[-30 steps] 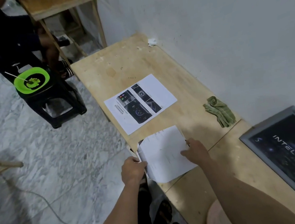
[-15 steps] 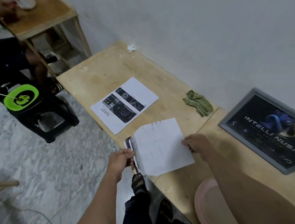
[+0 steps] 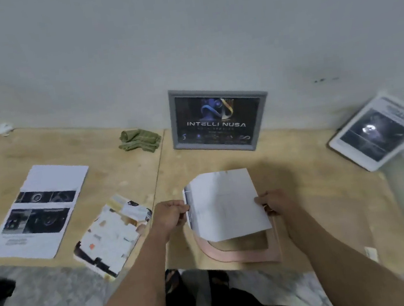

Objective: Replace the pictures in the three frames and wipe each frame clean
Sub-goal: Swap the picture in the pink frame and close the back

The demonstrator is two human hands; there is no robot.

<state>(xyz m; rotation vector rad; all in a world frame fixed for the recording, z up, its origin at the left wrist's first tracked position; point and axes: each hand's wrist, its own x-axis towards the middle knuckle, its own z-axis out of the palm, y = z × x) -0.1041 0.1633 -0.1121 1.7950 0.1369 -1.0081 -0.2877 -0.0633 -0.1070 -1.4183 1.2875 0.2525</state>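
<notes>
Your two hands hold a white sheet [image 3: 226,204] above a pink frame [image 3: 243,253] that lies flat on the wooden table [image 3: 315,189], at its near edge. The sheet hides most of the frame; only its lower rim and a brownish inner panel show below your fingers.

Beyond your fingertips a grey frame [image 3: 218,119] leans upright against the wall; its dark poster reads "INTELLI NUSA" in white letters, with smaller lines too blurred to read. Just left of that frame lies a folded green cloth [image 3: 139,141]. Far off to the right of your right hand a white frame [image 3: 378,135] leans tilted, holding a dark picture with unreadable text. Left of your left hand a torn, patchy print [image 3: 112,236] hangs over the table edge, and further left a printed page [image 3: 39,211] with dark photos lies flat.

Your left hand [image 3: 172,216] pinches the sheet's left edge, fingers narrow and closed on the paper, a dark printed strip showing there. Your right hand [image 3: 274,202] grips the right edge, thumb on top, fingers curled beneath. Both forearms reach forward from below.
</notes>
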